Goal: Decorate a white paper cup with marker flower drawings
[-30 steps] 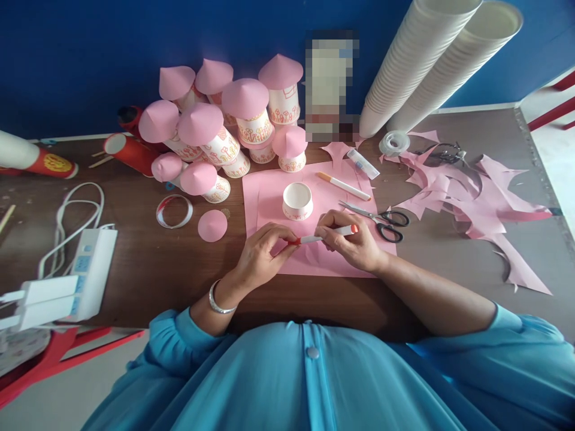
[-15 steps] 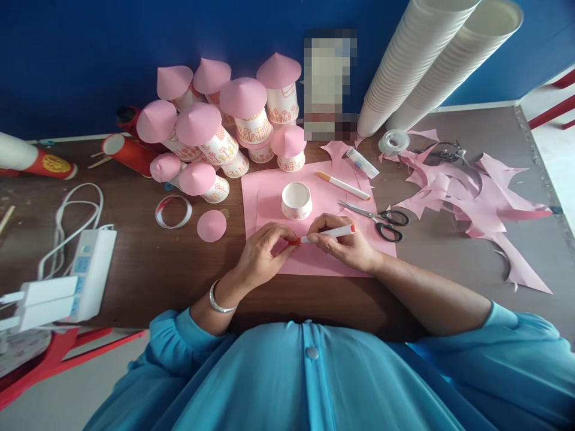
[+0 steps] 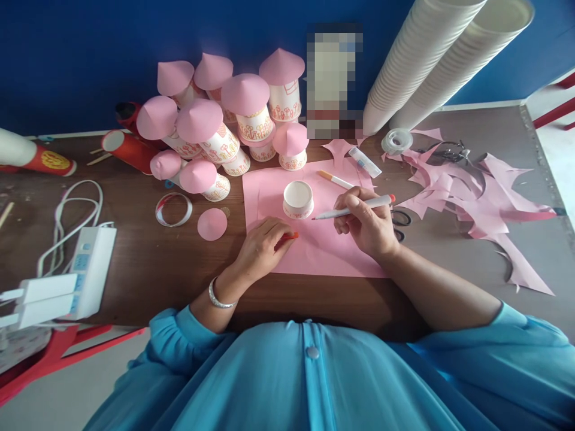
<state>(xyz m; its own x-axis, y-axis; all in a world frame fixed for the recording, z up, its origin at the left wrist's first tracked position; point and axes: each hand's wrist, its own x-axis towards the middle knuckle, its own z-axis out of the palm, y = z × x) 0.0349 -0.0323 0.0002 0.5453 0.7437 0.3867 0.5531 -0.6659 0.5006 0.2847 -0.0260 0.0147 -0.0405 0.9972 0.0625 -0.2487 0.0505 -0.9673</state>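
My left hand (image 3: 262, 248) is closed on a small red marker cap (image 3: 290, 236), just above the pink paper (image 3: 287, 257). In my right hand (image 3: 368, 227) is an uncapped white marker (image 3: 354, 208), its red tip pointing left. Between and beyond the hands, a short white paper cup (image 3: 297, 200) with red drawing on its side stands on the paper. Behind the right hand lies another marker (image 3: 336, 179) with an orange cap, partly covered. A pair of scissors (image 3: 401, 218) is mostly hidden by that hand; only its black handles show.
Decorated cup towers (image 3: 215, 140) with pink cone roofs crowd the back left. Tall stacks of paper cups (image 3: 417, 66) lean at the back right, near clear tape (image 3: 397, 141) and pink scraps (image 3: 480, 191). A power strip (image 3: 93, 269) lies left, a tape ring (image 3: 173, 209) nearer.
The marker has come out of its cap. My right hand has moved right with the marker, now covering much of the scissors, while my left hand keeps the cap in nearly the same place.
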